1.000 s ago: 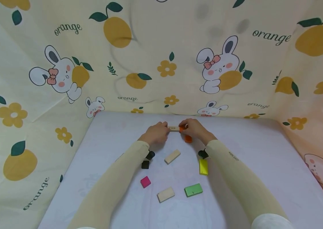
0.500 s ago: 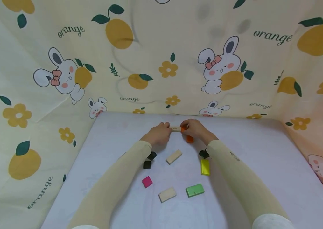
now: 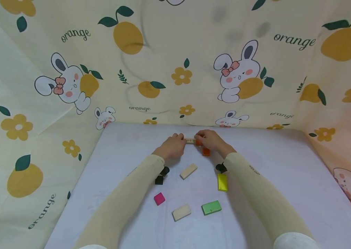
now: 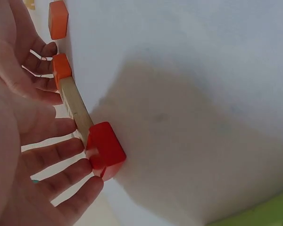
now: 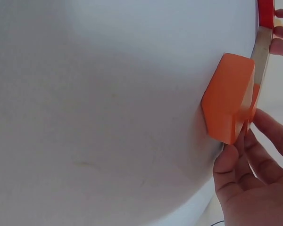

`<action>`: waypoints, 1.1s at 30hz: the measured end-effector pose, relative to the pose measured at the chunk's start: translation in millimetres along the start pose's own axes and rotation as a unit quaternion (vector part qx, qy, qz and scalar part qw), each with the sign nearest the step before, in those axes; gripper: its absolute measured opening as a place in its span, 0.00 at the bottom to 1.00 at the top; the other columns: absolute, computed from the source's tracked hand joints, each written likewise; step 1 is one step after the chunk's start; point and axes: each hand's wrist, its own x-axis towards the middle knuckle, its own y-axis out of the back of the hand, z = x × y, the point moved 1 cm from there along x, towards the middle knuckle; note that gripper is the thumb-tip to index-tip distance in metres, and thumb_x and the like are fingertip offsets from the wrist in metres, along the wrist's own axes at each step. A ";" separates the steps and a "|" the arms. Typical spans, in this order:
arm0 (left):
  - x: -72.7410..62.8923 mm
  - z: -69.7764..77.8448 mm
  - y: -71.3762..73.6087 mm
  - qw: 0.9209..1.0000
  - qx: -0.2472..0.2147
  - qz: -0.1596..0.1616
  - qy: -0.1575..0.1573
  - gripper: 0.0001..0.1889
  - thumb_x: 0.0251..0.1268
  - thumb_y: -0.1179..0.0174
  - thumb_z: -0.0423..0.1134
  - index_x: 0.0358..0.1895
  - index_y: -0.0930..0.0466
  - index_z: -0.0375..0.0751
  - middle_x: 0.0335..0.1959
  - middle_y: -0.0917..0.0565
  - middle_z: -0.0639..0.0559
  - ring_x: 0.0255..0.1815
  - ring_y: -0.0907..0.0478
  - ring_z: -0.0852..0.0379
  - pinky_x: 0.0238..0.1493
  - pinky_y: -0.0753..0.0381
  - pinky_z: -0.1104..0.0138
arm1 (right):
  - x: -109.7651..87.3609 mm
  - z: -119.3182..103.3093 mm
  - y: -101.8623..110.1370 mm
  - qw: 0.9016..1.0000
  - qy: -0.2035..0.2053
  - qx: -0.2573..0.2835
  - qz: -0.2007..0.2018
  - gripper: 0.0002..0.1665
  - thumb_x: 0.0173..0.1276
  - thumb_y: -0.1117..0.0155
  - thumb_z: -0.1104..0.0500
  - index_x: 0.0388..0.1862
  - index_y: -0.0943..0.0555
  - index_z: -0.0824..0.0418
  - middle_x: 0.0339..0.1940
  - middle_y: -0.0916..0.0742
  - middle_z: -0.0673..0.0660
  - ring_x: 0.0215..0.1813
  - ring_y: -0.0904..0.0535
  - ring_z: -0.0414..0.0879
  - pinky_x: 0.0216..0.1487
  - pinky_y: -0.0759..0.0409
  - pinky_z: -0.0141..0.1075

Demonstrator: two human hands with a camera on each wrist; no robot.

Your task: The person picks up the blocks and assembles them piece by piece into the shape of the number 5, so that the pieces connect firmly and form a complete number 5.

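"Describe surface and room."

"See a whitish counter [image 3: 191, 188], rabbit-printed fabric [image 3: 163, 55] behind its far edge."

"And the wooden block [image 3: 190, 141]?"

"Find it near that edge, long axis parallel, pointing left to a red block [image 4: 106, 146], right to an orange block [image 4: 62, 66]."

"Hands?"

"See left hand [image 3: 171, 146] spread against red block; right hand [image 3: 211, 140] at orange block, pinching or merely touching, cannot tell."

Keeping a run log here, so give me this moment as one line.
left hand: touches red block | right hand: holds orange block | wooden block: between those two | second orange block: apart
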 end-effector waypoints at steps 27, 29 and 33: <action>-93.1 -70.5 3.6 0.901 -0.381 0.196 0.070 0.45 0.71 0.26 0.42 0.86 0.41 0.50 0.80 0.35 0.43 0.77 0.34 0.36 0.73 0.28 0.40 | -24.5 -43.9 5.9 0.982 0.107 -0.150 0.047 0.31 0.82 0.37 0.57 0.81 0.24 0.55 0.74 0.23 0.65 0.72 0.30 0.62 0.75 0.27 0.54; -103.4 -77.0 -7.3 0.898 -0.390 0.195 0.058 0.46 0.69 0.24 0.38 0.86 0.40 0.45 0.79 0.34 0.40 0.76 0.32 0.34 0.74 0.28 0.42 | -25.6 -48.4 2.2 0.980 0.114 -0.160 0.039 0.31 0.82 0.38 0.57 0.81 0.24 0.56 0.74 0.23 0.64 0.73 0.31 0.62 0.75 0.28 0.53; -116.6 -80.5 -27.0 0.902 -0.392 0.173 0.048 0.48 0.66 0.22 0.36 0.85 0.40 0.39 0.77 0.31 0.36 0.76 0.31 0.35 0.75 0.28 0.44 | -23.8 -53.5 -6.3 0.975 0.127 -0.179 0.018 0.30 0.82 0.40 0.58 0.81 0.25 0.57 0.74 0.22 0.64 0.75 0.31 0.61 0.77 0.31 0.53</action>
